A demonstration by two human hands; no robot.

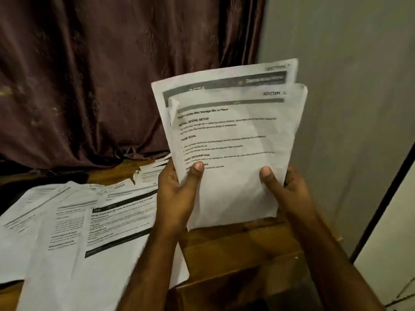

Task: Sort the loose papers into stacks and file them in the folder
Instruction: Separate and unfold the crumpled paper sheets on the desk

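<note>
I hold a small stack of printed white papers [235, 140] upright above the wooden table [238, 248], its lower edge just over the wood. My left hand [177, 194] grips the stack's lower left side, thumb on the front sheet. My right hand [285, 189] grips the lower right side, thumb on the front as well. A sheet behind sticks out above the front one. Several loose printed papers [85, 225] lie spread and overlapping on the table to the left. No folder is in view.
A dark brown curtain [107, 75] hangs behind the table. A grey wall [359, 86] rises on the right, with a dark-framed panel [386, 198] at the far right. The table's front edge runs near the bottom.
</note>
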